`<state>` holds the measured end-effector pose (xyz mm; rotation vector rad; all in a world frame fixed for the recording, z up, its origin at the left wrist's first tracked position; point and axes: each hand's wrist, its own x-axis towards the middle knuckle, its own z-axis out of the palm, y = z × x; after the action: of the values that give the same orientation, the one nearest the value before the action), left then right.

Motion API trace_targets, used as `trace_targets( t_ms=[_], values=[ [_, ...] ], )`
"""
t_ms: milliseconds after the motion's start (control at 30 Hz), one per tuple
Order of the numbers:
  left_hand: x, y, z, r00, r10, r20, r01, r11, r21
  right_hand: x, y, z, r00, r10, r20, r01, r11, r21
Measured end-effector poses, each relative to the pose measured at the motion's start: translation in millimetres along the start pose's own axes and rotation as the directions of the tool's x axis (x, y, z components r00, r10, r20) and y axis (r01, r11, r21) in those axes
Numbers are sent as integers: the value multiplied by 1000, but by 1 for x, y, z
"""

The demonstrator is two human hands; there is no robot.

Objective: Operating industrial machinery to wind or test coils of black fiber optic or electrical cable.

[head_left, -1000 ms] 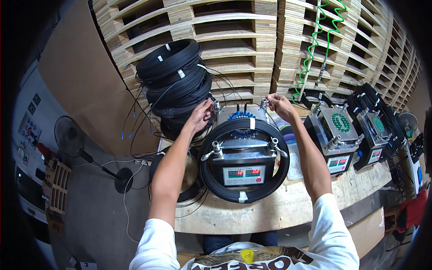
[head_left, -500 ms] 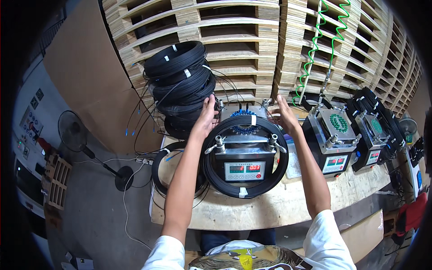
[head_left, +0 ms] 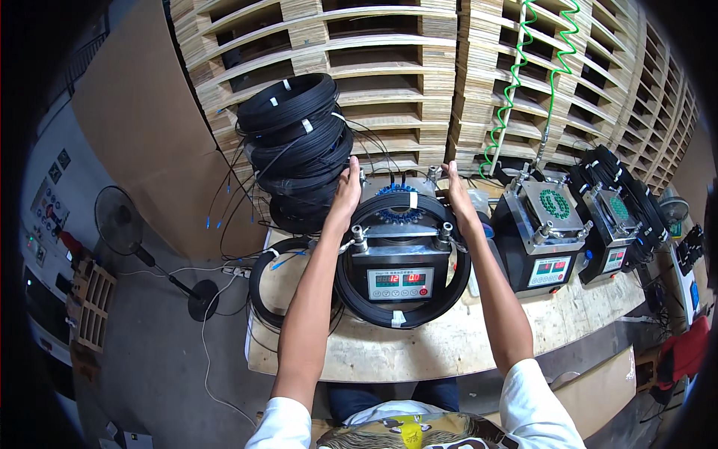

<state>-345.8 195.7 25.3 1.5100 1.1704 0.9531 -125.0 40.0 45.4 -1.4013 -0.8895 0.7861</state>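
Observation:
A bench machine (head_left: pixel 400 258) with a metal top, corner posts and a lit red display stands in front of me. Around its front hangs a coil of black cable (head_left: pixel 345 295), bound with white tape at top and bottom. Blue-tipped connectors (head_left: pixel 399 217) form a ring on the machine's top plate. My left hand (head_left: pixel 347 196) is open beside the far left post, its fingers stretched upward. Across from it, my right hand (head_left: pixel 458 200) is also open, fingers extended near the far right post (head_left: pixel 434 174). Whether the palms touch the machine I cannot tell.
A tall stack of black cable coils (head_left: pixel 295 150) rises at the left, with another coil (head_left: pixel 258 288) on the wooden table (head_left: pixel 441 352). Two similar machines (head_left: pixel 542 232) (head_left: pixel 609 236) stand to the right. Stacked pallets (head_left: pixel 374 63) line the back; a fan (head_left: pixel 123 221) stands at left.
My right hand has moved inward, closer to the machine, while my left hand stays by the left post. The red display reading has changed. The whole view has shifted slightly.

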Motion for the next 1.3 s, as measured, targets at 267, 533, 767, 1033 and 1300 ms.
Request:
trace_targets(
  t_ms=[267,533,767,1033,1300],
  values=[
    [-16,15,-5,973,-93,212,96,995,-3,5,3,-8,996,-77,-41,63,960,-272],
    [-27,25,-8,986,-81,144,101,985,-137,3,0,1,988,-151,-5,148,975,-165],
    [-25,22,-4,990,-64,125,72,996,-56,7,11,-3,971,-234,-40,215,939,-269],
    [-14,10,-7,989,-48,142,34,995,99,-2,-2,4,975,-201,-99,145,901,-408],
    [-16,15,-2,997,-52,52,46,992,117,-1,5,-1,968,-251,-27,241,951,-196]
  ],
)
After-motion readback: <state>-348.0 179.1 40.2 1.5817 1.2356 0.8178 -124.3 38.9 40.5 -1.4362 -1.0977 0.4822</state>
